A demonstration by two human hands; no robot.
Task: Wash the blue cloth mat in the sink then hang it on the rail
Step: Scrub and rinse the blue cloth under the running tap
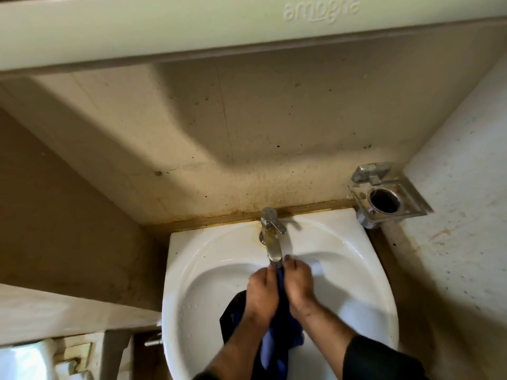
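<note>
In the head view, raised lettering on the pale cabinet [192,26] across the top of the frame appears upside down and reads roughly "amogha"; the exact spelling is uncertain. No other writing can be read.

In the lower centre, the white sink [208,270] sits against a stained beige wall. A chrome tap [271,237] stands at its back rim, with rust-coloured staining around the base and along the seam behind it. At the right of the frame, a clear and chrome wall holder [384,198] hangs just above the sink's corner.

The blue cloth mat [277,344] lies bunched inside the basin, under the tap's spout. The left hand [262,294] and the right hand [299,283] are pressed close together, both with fingers curled round the mat's upper end, just below the spout. The forearms cover much of the mat. A dark sleeve [378,360] shows at the lower right.
</note>
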